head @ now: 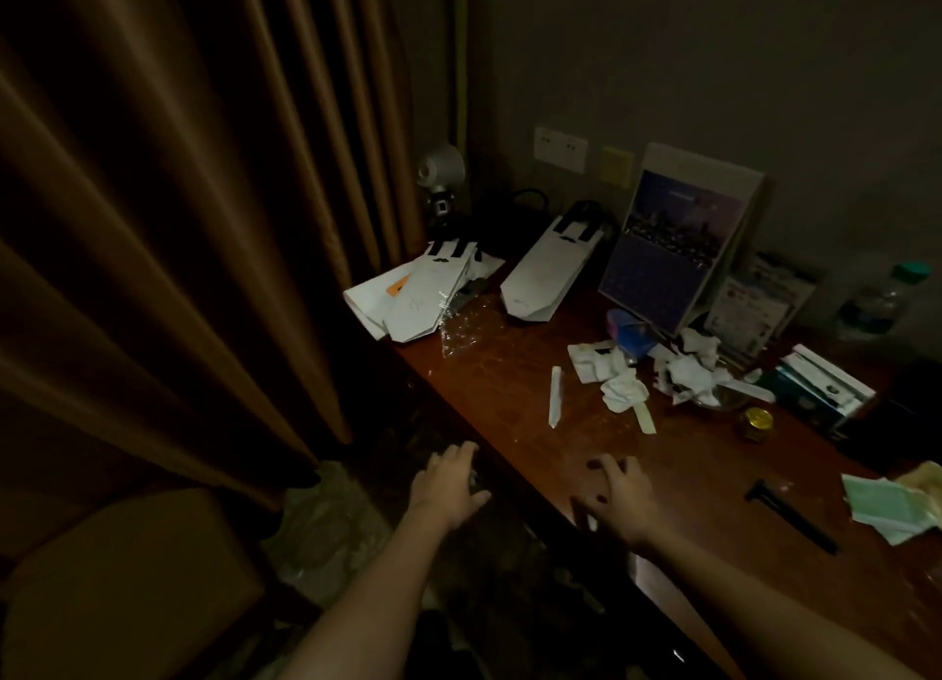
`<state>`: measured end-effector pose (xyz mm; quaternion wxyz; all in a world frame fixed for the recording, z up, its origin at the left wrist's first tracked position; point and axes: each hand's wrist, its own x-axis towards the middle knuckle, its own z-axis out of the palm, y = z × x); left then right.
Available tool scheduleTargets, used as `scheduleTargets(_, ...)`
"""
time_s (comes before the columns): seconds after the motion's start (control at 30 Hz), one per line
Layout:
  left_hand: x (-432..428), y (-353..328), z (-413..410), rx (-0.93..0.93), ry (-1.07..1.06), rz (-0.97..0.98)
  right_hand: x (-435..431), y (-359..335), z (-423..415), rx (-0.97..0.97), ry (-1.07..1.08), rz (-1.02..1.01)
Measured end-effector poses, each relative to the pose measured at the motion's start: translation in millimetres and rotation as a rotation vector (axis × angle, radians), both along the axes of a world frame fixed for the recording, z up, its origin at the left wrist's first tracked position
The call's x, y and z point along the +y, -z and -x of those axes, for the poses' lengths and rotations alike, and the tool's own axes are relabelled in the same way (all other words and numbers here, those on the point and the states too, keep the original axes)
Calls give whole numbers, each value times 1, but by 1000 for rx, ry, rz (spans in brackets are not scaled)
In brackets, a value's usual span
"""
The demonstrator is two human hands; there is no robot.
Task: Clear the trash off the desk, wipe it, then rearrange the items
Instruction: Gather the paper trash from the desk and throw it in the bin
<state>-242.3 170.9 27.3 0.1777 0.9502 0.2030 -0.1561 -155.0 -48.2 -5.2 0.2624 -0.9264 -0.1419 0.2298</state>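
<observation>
Fingers (pixel 614 468) splayed, empty: left hand (pixel 448 485), right hand (pixel 619 498); wrapper strip (pixel 554 396) lies lengthwise toward wall (pixel 713 67).

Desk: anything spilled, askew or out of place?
Yes. Crumpled tissues litter the desk before the standing calendar; a white paper bag lies flat at the far end; stacked bags overhang the edge, crinkled clear plastic beside them.

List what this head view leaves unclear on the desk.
Green paper: head view, cut off by the right edge.
Leaflet: head view, print too small and dim.
Bottle: head view, label lost in the dark.
Left hand: head view, shadow hides what lies beneath.
</observation>
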Motion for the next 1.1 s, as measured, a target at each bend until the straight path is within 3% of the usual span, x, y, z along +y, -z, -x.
scheduleTargets(0.33, 130, 43, -177, -80, 180, -96, 109, 47, -110, -45, 98, 231)
scheduleTargets(0.53, 195, 61, -259, -87, 345, -186, 158, 73, -145, -64, 401, 235)
scheduleTargets(0.63, 207, 69, -293, 5, 466, -236, 167, 76, -153, -145, 498, 317)
scheduleTargets(0.8, 206, 82, -323, 129, 569, -267, 169, 68, -156, -11, 398, 438)
scheduleTargets(0.9, 200, 86, -323, 64, 560, -278, 174, 62, -153, -28, 483, 380)
scheduleTargets(1.03, 192, 85, -313, -30, 579, -267, 180, 56, -152, -27, 690, 148)
scheduleTargets(1.1, 189, 85, -306, -69, 623, -240, 177, 57, -152, -19, 641, 143)
